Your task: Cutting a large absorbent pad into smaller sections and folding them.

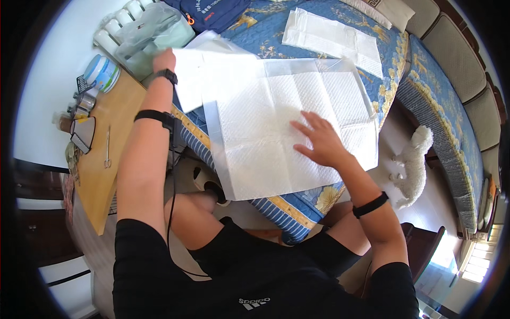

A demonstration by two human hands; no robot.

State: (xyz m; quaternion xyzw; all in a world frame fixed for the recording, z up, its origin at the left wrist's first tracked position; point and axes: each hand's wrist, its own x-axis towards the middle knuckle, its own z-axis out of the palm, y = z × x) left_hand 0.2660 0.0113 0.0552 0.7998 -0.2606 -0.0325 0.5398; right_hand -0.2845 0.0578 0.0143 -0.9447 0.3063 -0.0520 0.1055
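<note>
A white quilted absorbent pad (279, 151) lies unfolded across the corner of a blue patterned bed cover, with fold creases and a smooth plastic border. My right hand (320, 139) is over its middle, fingers spread and holding nothing; whether it touches the pad I cannot tell. At the upper left my left hand (164, 62) grips the edge of another white sheet (189, 79), seemingly a second pad, partly washed out by glare. That sheet reaches up to the unfolded pad, and its fingertip contact is blurred. A folded white pad (332, 40) rests farther back on the cover.
A clear plastic bag (155, 36) is just beyond my left hand. The wooden table (119, 115) at left bears scissors (107, 151), a white-and-blue tub (101, 73) and jars. A dark blue bag (215, 14) lies behind. A white dog (414, 167) stands on the floor at right.
</note>
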